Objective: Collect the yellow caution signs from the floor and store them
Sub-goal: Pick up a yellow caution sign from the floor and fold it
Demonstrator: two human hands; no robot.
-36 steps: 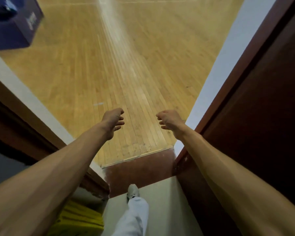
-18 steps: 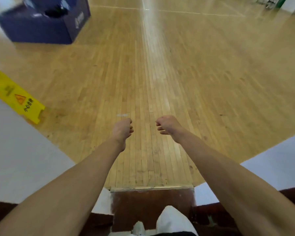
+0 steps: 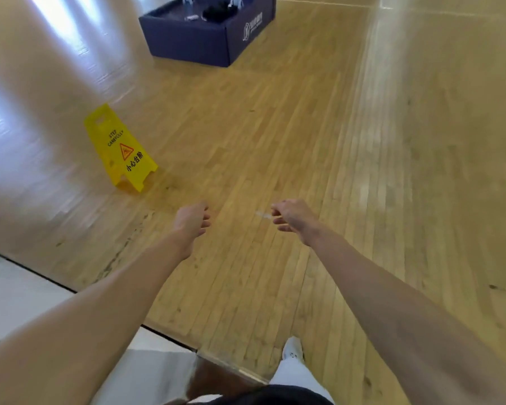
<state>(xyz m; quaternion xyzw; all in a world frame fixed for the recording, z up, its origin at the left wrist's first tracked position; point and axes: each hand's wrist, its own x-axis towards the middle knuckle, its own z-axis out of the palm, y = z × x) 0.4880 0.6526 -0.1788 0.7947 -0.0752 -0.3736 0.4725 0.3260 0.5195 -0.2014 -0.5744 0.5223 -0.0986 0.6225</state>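
One yellow caution sign point(image 3: 119, 147) stands unfolded on the wooden floor at the left, with red and black print on its face. My left hand point(image 3: 192, 222) is stretched out in front of me, to the right of the sign and nearer to me, fingers loosely curled and holding nothing. My right hand point(image 3: 294, 219) is held out beside it at the same height, fingers apart and also without anything in it. Neither hand touches the sign.
A dark blue open box point(image 3: 208, 33) with items inside sits on the floor at the back. A white wall edge point(image 3: 18, 290) and a dark door threshold point(image 3: 214, 375) lie at the lower left. My foot in a white shoe point(image 3: 293, 347) is on the wood floor.
I have stepped out through the doorway onto the wood floor and turned left. The caution sign has come fully into view and the blue box has shifted towards the centre. Both hands stay empty.
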